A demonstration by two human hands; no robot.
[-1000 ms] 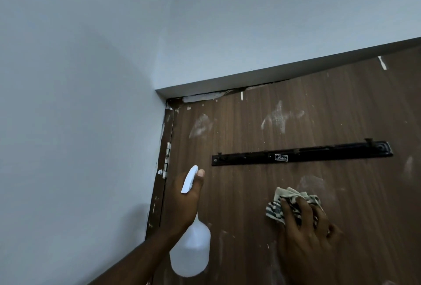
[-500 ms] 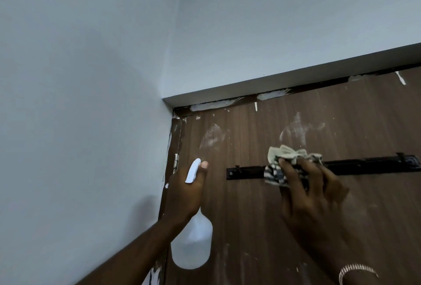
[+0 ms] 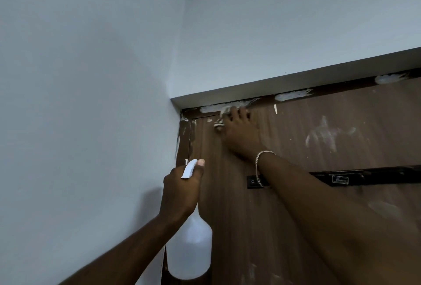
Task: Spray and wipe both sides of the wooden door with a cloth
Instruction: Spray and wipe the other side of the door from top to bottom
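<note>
A brown wooden door (image 3: 284,193), flecked with white smears, filled the right of the view beside a pale wall (image 3: 79,102). Since half a second earlier, the right hand (image 3: 239,134) had climbed from the black metal bar (image 3: 364,176) that crosses the door up to the door's top left corner, just under the frame. It pressed a cloth (image 3: 222,119) flat against the wood there, fingers spread over it. Only a pale, blurred edge of the cloth showed past the fingertips, so its stripes were hard to make out. A chain bracelet (image 3: 259,166) sat on that wrist, and the forearm hid part of the black bar. The left hand (image 3: 182,191) was closed around the neck of a white spray bottle (image 3: 189,250), held upright near the hinge side much as before, thumb by the white trigger. The hand hid the bottle's head, and the bar's right end ran out of view.
</note>
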